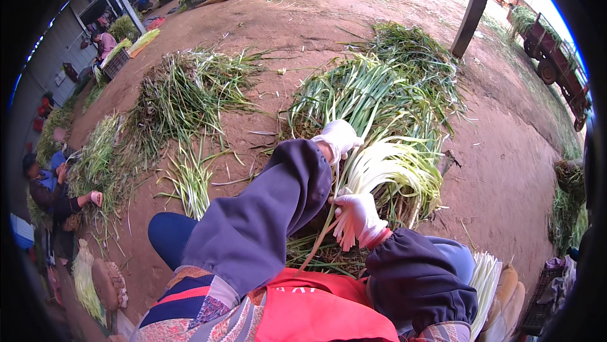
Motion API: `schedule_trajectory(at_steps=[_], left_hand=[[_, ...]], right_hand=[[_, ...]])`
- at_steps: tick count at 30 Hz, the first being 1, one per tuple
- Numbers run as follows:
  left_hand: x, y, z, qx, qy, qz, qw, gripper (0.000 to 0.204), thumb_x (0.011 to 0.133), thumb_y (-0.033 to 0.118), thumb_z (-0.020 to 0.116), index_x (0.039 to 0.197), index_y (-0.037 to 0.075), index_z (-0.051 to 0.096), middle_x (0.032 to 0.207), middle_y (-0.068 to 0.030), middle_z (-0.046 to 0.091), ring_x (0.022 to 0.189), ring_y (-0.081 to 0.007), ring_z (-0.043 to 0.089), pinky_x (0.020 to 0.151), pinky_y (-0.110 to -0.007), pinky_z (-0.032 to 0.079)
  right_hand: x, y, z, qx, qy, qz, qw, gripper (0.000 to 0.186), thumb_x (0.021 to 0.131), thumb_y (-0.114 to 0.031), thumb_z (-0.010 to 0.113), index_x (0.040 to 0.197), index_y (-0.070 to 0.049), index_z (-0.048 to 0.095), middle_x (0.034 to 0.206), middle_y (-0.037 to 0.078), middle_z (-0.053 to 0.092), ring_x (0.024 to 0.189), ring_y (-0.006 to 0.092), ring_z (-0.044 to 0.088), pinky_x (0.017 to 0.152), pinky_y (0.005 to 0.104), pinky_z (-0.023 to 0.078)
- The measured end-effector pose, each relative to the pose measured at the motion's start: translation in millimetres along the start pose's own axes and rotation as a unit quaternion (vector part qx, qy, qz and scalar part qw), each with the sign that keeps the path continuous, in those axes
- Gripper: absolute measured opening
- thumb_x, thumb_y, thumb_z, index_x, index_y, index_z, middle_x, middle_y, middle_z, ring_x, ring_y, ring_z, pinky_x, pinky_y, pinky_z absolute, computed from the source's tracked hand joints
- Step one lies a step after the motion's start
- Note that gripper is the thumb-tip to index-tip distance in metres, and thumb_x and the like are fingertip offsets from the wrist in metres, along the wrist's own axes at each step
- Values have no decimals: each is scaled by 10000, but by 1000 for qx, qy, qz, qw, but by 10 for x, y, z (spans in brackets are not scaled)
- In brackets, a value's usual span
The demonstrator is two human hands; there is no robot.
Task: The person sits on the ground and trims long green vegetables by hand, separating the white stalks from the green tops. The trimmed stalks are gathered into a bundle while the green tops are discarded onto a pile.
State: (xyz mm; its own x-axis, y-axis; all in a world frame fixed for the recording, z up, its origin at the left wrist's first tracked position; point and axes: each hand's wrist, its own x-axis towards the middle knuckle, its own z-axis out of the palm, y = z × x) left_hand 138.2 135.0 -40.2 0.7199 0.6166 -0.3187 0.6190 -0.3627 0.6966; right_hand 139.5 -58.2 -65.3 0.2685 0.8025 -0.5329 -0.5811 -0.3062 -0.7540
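Observation:
My left hand, in a white glove, is closed on some long leaves at the lower side of a big heap of green leafy stalks; a thin strand runs down from it toward my lap. Lower down, my right hand, also gloved, grips a bunch of pale yellow-white stalks whose leaves arch to the right and whose white ends poke out below my fingers. A red apron covers my lap, and a bundle of white stalks lies beside my right leg.
More piles lie ahead-left, with a loose bunch nearer. A seated person is at left, another farther back. A post stands ahead-right, a loaded trailer beyond, and a crate at lower right.

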Motion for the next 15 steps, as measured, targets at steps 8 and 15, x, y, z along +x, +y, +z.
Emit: schedule_trajectory(at_steps=[8,15], left_hand=[[-17,9,-28,-310,-71,-19,948,147,732,106,734,841,13,703,705,-63,659,435,-80,450,400,-226,306],[125,14,-38,-301,-33,-61,951,129,772,171,658,767,44,681,674,-63,666,484,-121,542,410,-263,379]], right_hand=[[-65,-61,62,-2,-16,-4,1000,64,772,-3,575,833,-9,556,753,87,621,526,130,514,509,259,441],[-98,-103,117,6,7,10,1000,80,763,-21,586,836,11,592,674,50,575,514,139,522,484,270,439]])
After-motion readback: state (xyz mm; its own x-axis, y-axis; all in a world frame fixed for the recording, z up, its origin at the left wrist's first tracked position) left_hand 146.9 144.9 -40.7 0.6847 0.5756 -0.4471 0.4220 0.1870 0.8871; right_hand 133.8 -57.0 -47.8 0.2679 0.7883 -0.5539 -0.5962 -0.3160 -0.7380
